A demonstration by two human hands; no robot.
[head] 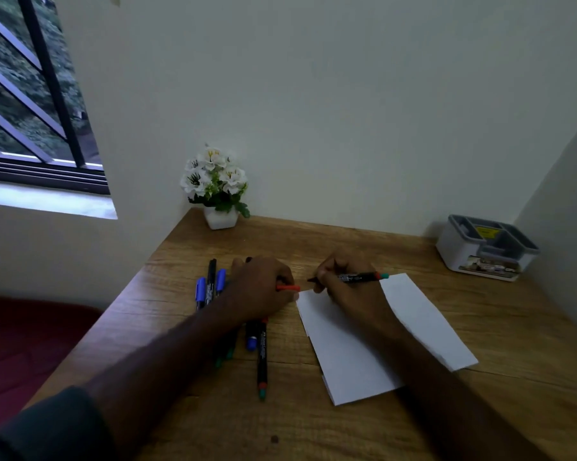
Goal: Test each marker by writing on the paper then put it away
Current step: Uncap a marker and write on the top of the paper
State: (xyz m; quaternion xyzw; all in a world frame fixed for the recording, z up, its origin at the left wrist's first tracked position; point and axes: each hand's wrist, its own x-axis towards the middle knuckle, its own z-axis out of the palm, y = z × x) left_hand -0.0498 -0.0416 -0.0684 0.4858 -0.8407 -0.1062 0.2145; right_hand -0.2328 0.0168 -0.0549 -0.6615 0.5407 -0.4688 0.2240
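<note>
Fingers (327,277) of our right hand (347,287) pinch a slim black marker (360,277). Its long axis runs nearly level, tip pointing left beyond the paper's far left corner, teal end right. Our left hand (263,287) curls round an orange cap (288,288). We note smooth white folded paper (423,324) on the wood-grain table (313,427), loose cylindrical markers (262,357) beside it, and a grey plastic organiser (486,247) well apart.

right hand (342,287) grips marker (360,277) at paper's (423,327) 10 o'clock corner | left hand (263,287) holds red cap (288,288)
</note>
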